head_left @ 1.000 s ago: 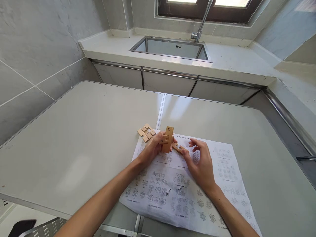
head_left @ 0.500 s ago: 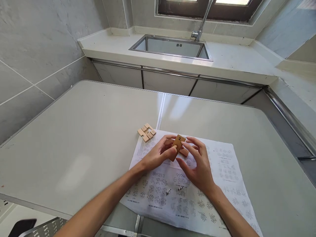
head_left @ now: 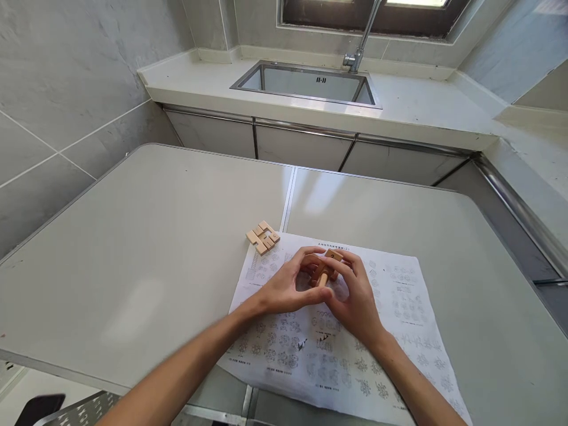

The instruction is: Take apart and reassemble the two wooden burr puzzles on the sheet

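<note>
Brown wooden puzzle pieces, one with a dark number on its end, are held together between my two hands above the printed sheet. My left hand curls round them from the left, its thumb along the near side. From the right my right hand grips them, fingers over the top and thumb close to the left thumb. The fingers hide part of the pieces, so I cannot tell exactly how they fit. Paler flat wooden pieces lie grouped at the sheet's upper left corner.
The sheet, covered in small line diagrams, lies on a light grey folding table with a seam down its middle. Beyond the table are a counter with a sink and a faucet. A tiled wall stands left.
The numbered piece has been tilted down, showing its end instead of its long face. My fingers have closed in and the thumbs have come together below the pieces.
</note>
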Action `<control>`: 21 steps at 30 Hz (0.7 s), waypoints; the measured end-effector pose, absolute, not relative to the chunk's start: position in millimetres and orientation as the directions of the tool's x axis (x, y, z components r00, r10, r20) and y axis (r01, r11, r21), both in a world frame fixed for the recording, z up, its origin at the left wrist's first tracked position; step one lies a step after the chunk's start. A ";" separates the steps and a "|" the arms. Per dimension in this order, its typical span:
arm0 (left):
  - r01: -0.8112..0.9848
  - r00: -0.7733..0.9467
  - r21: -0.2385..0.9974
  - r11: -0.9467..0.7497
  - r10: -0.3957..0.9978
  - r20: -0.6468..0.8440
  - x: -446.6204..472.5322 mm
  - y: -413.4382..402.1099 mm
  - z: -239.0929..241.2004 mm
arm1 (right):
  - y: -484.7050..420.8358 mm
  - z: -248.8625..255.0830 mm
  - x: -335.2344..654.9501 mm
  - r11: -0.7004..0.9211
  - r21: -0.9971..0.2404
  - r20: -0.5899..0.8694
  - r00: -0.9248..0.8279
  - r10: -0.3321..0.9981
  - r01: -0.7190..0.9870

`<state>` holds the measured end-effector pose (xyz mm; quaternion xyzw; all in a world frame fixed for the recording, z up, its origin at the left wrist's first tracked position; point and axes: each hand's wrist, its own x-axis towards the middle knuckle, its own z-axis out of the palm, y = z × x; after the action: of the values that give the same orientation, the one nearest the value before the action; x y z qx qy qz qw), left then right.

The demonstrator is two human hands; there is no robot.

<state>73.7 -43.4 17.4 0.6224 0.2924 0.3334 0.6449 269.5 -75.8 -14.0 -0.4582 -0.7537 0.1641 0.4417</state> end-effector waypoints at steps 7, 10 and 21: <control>-0.079 0.585 0.997 -0.011 0.809 0.055 73.7 -42.7 11.8 | -75.0 -14.5 270.9 0.515 -0.658 0.504 -0.188 0.843 0.549; -0.100 0.590 0.995 -0.007 0.805 0.065 73.6 -42.7 10.3 | -74.5 -14.3 271.3 0.517 -0.656 0.507 -0.186 0.842 0.550; -0.150 0.573 0.988 -0.039 0.811 0.119 74.8 -41.6 9.6 | -73.0 -12.0 271.8 0.485 -0.683 0.485 -0.157 0.860 0.546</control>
<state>74.8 -41.6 9.6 0.6151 0.2688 0.3760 0.6388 271.8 -73.0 -12.0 -0.4751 -0.7397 0.1777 0.4422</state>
